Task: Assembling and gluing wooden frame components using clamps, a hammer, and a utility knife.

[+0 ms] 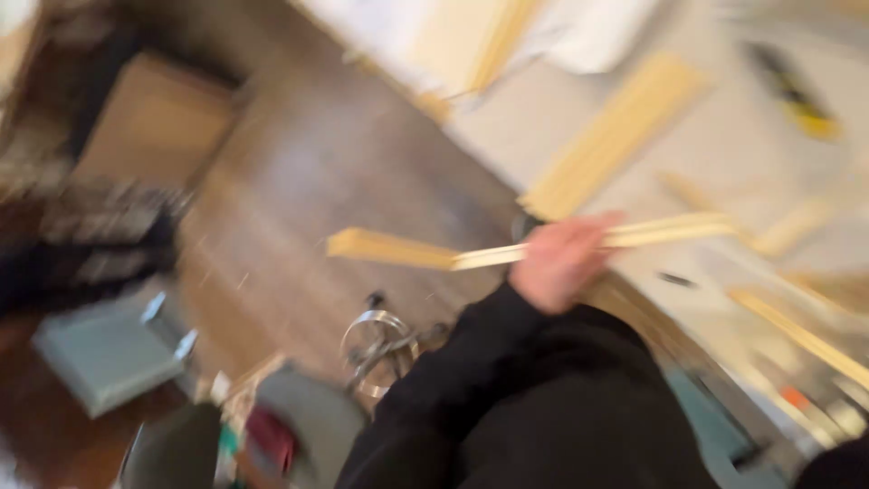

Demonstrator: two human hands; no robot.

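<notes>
1. One hand (563,261) in a black sleeve is closed around a bundle of long pale wooden strips (507,254). Its fingers are clamped on the bundle near its middle. Which hand it is cannot be told through the blur, though it looks like the left. The other hand is out of view.
2. The bundle is held level in the air over the brown wooden floor (308,199), just beside the edge of the white tabletop (724,145).
3. The step in hand looks like carrying the strips. The next move would call for a firm grip and room for both long ends.
4. Count: one held bundle, apparently two or three strips. On the tabletop lie one flat pale wooden board (615,136) and at least two more loose strips (806,337). One yellow-and-black tool (797,95) lies further back.
</notes>
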